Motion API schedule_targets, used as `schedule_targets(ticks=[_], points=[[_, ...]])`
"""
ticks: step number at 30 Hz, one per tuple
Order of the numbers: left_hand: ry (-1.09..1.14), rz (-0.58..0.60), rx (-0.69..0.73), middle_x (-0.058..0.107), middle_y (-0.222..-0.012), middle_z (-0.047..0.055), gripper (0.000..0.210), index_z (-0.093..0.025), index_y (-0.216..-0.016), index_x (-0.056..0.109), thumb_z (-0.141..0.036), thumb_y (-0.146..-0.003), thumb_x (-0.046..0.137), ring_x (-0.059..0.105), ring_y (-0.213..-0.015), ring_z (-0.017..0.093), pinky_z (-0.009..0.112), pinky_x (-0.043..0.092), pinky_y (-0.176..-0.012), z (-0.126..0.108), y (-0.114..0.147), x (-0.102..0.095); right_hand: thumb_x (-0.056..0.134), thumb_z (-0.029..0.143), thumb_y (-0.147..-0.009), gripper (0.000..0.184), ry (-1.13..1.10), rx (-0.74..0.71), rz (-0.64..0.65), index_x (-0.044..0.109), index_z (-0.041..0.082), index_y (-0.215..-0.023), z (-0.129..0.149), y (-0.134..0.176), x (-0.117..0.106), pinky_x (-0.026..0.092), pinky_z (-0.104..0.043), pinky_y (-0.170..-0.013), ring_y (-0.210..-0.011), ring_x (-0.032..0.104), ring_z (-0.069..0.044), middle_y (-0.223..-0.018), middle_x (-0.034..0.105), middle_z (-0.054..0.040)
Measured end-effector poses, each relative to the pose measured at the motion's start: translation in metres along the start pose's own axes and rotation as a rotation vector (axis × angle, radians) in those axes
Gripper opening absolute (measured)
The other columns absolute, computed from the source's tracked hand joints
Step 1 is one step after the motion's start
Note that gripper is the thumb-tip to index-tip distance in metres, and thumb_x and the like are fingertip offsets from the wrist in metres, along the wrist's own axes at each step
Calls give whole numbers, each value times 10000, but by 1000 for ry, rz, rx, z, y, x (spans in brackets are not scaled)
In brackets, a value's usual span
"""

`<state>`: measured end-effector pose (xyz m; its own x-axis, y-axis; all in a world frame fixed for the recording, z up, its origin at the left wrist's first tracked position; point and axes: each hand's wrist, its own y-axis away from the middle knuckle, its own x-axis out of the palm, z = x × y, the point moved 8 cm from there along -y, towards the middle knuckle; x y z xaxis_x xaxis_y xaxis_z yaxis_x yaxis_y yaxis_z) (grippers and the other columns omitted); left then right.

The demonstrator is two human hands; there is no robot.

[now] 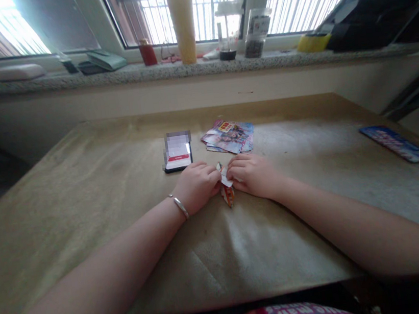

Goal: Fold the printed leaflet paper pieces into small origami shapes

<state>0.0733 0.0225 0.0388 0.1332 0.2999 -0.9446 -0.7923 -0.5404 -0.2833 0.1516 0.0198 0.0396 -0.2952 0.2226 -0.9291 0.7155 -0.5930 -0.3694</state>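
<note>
Between my hands, low over the table, is a small piece of folded paper [228, 194], printed orange and red with a white part on top. My left hand [198, 185], with a silver bangle at the wrist, pinches its left side. From the right, my right hand [252, 176] grips the white part with curled fingers. The fingertips cover some of the paper's edges. Just beyond the left hand lies a phone [178, 152] with its screen lit. A loose stack of colourful printed sheets [230, 137] rests beyond the right hand.
A blue printed packet [398, 143] lies at the table's right. The table [116, 148] has a tan cover. Behind it, a stone windowsill [106, 79] carries a tall cup [183, 21], a red jar [147, 53], a clear container [255, 35] and a black bag [379, 8].
</note>
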Motion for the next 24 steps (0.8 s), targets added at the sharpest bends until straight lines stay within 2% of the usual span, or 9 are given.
schedule_targets(ticks=[4,9,16,20,24], points=[[83,12,-82,655,-844,68,82,-146,-785,637,-218,-793,599,593,-840,212,334,468,-789,7,-2,3,552,157,-772,104,-81,67,-25,644,181,-728,-7,-2,3,412,-292,-749,-819,552,-190,-804,657,-58],[194,33,-137,647,-903,89,84,-131,-796,636,-176,-796,566,583,-886,203,315,483,-823,14,-3,12,564,165,-747,73,-183,113,-41,624,181,-710,-13,-2,8,413,-279,-741,-785,549,-177,-802,645,-52],[209,-20,-54,644,-899,72,77,-149,-826,622,-201,-789,578,587,-913,201,314,484,-829,14,0,9,593,177,-713,30,-186,175,-33,619,181,-728,-17,1,9,409,-283,-726,-744,551,-175,-751,627,-37],[159,-15,-42,651,-900,80,91,-142,-817,626,-213,-799,572,590,-920,218,339,473,-842,10,-1,6,593,196,-740,43,-194,158,-56,634,184,-739,-16,1,9,416,-295,-750,-804,551,-193,-809,640,-54],[182,-12,-141,660,-935,76,92,-144,-789,632,-201,-794,560,600,-878,215,351,464,-813,13,-3,7,591,186,-746,50,-247,147,-65,635,185,-723,-17,-3,12,413,-312,-820,-892,547,-202,-942,655,-67]])
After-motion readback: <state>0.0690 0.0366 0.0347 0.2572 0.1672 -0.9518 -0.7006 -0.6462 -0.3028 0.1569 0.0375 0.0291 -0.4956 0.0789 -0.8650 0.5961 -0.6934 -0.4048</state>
